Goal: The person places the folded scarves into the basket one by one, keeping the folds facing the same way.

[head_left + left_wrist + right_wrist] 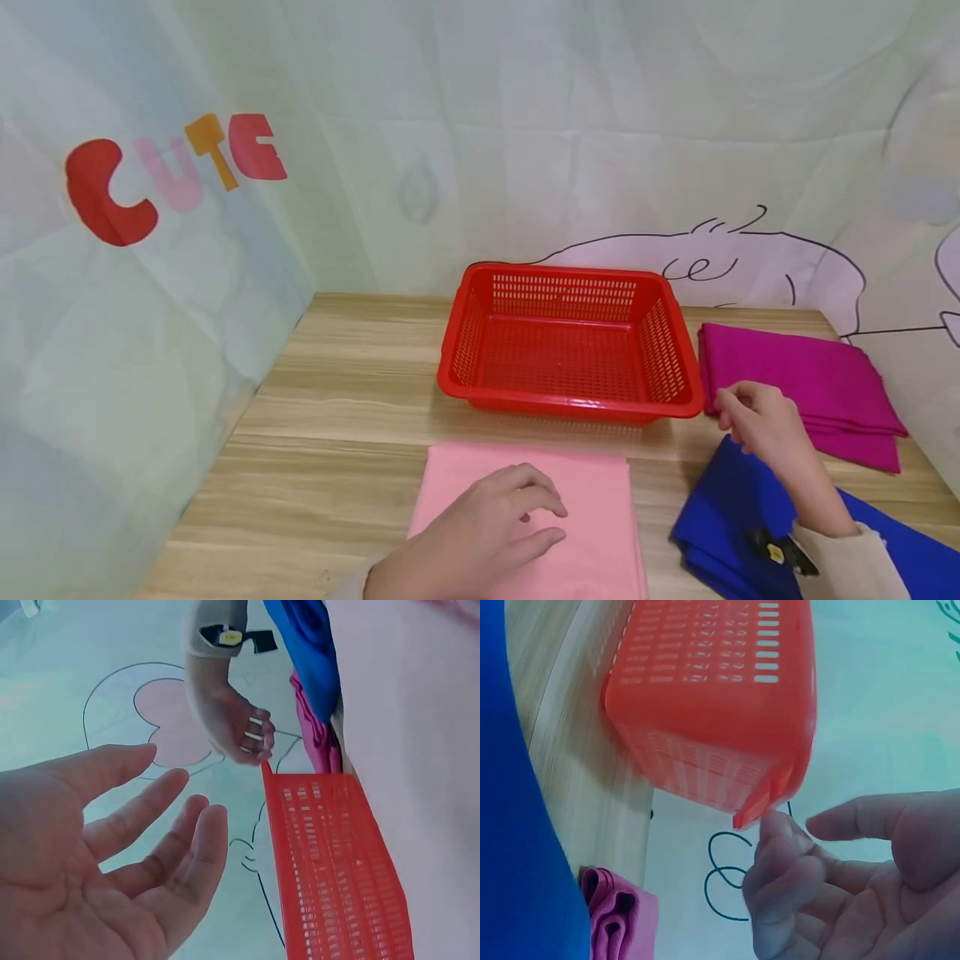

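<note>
My left hand [483, 529] hovers over a folded pink cloth [596, 492], fingers spread and slightly bent, with nothing in them. In the left wrist view the same palm [67, 900] is bare. Near the front right corner of a red plastic basket [577, 404], my right hand [768, 425] hangs with loosely curled fingers and holds nothing. Its fingertips [776, 825] appear close by the basket's rim in the right wrist view. Beneath that forearm lies a folded blue cloth [723, 500]. A folded magenta cloth [795, 367] is just beyond the right hand.
The basket stands at the back of the wooden table [345, 392], its slotted floor bare. Printed fabric [525, 183] hangs behind the table and along its left side. A dark strap with a yellow piece [776, 552] shows by the right sleeve.
</note>
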